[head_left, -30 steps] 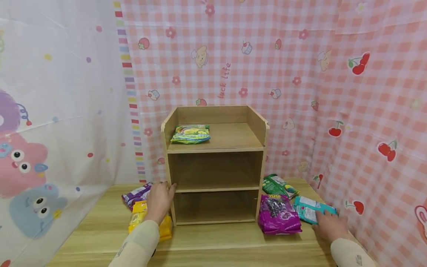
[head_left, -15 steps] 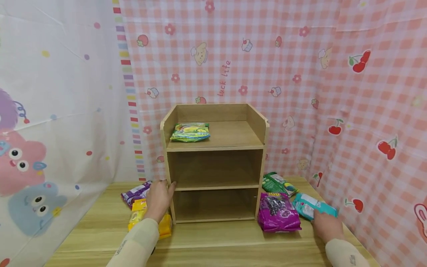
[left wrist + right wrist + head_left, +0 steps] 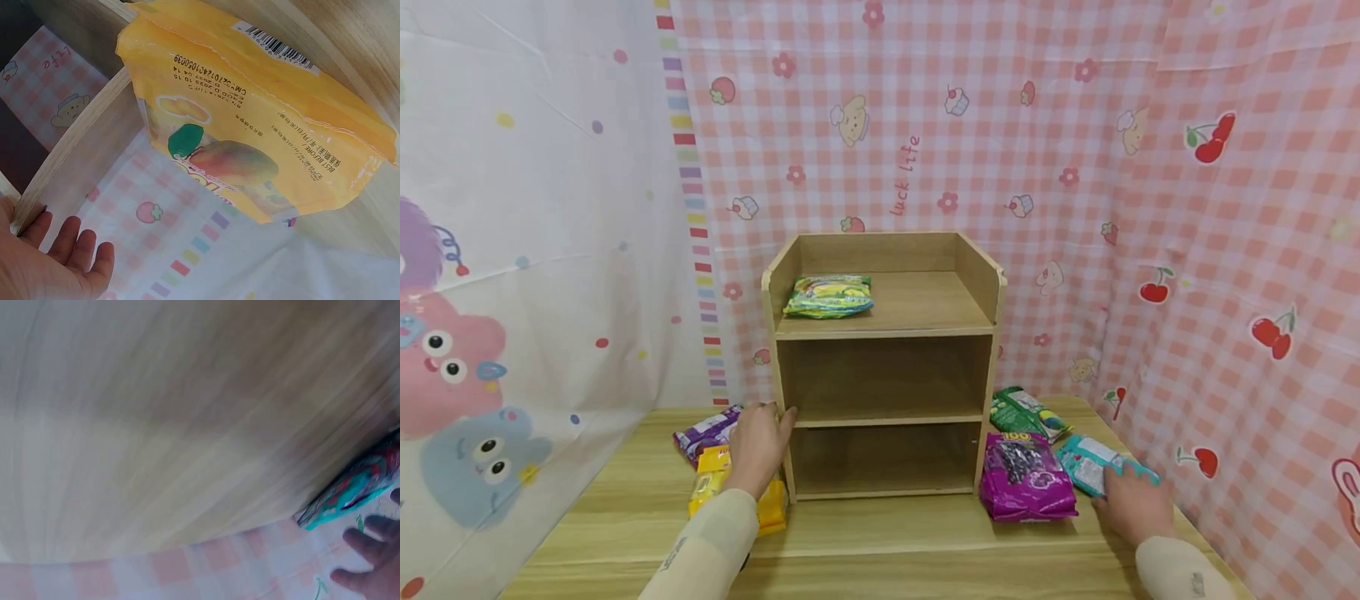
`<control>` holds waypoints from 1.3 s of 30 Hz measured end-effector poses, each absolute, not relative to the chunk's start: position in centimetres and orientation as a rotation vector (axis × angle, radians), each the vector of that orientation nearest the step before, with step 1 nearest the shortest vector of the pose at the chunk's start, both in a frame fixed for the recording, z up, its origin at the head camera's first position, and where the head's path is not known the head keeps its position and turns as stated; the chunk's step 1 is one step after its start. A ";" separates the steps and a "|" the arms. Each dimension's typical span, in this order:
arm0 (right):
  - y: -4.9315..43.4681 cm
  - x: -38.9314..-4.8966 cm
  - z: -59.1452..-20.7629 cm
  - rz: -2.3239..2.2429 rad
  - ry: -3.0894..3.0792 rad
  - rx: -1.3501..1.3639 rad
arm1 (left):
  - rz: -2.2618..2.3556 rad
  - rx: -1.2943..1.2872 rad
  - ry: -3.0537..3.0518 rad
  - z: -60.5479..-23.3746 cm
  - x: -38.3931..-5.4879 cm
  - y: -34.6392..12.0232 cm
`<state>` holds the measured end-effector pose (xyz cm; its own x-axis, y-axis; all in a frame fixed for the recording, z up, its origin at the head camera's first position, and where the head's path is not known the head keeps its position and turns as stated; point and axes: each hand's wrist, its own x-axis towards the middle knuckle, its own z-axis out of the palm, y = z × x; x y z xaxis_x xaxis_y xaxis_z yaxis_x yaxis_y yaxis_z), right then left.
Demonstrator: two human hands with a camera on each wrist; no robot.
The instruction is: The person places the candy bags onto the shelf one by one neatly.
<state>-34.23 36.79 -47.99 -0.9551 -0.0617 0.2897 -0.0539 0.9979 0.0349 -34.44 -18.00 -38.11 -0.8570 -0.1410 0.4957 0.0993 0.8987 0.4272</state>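
Observation:
My left hand (image 3: 756,446) grips the left side panel of a three-tier wooden shelf (image 3: 883,333), thumb at the front edge and fingers on the outer face. Beneath that wrist stands a yellow candy bag (image 3: 237,131) with a mango picture. My right hand (image 3: 1138,504) is over the near right end of a teal candy bag (image 3: 1084,461); its fingers (image 3: 365,547) are spread beside the bag in the right wrist view. Part of the teal bag is hidden by the hand. A green-and-yellow candy bag (image 3: 829,297) lies on the top tier at the left.
A magenta grape candy bag (image 3: 1028,487) stands right of the shelf, with a green bag (image 3: 1022,414) behind it. At the left lies a purple bag (image 3: 706,435). Patterned curtains (image 3: 887,125) close in the wooden table (image 3: 865,550) at the back and sides.
My right hand has shifted slightly left along the teal bag, and the bag has turned a little. The left hand keeps its place on the shelf. The head view has tilted slightly.

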 end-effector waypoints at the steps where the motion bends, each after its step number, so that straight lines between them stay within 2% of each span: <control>1: 37.0 -34.2 -47.9 -0.025 -2.866 0.081 | -0.608 0.031 -2.530 -38.1 -34.4 -18.0; 12: 38.2 -34.3 -47.7 -0.012 -3.023 0.097 | -0.617 0.034 -2.534 -38.2 -34.4 -18.2; 26: 37.1 -34.5 -48.2 -0.111 -2.916 0.330 | -0.612 0.038 -2.529 -38.3 -34.7 -18.1; 39: 36.4 -34.3 -48.8 -0.187 -2.800 0.347 | -0.617 0.033 -2.523 -38.2 -34.7 -18.0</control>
<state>-34.35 36.40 -48.76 -0.9217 -0.2576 0.2901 -0.2167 0.9621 0.1657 -34.67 -18.04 -38.24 -0.8551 -0.1458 0.4975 0.1001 0.8951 0.4344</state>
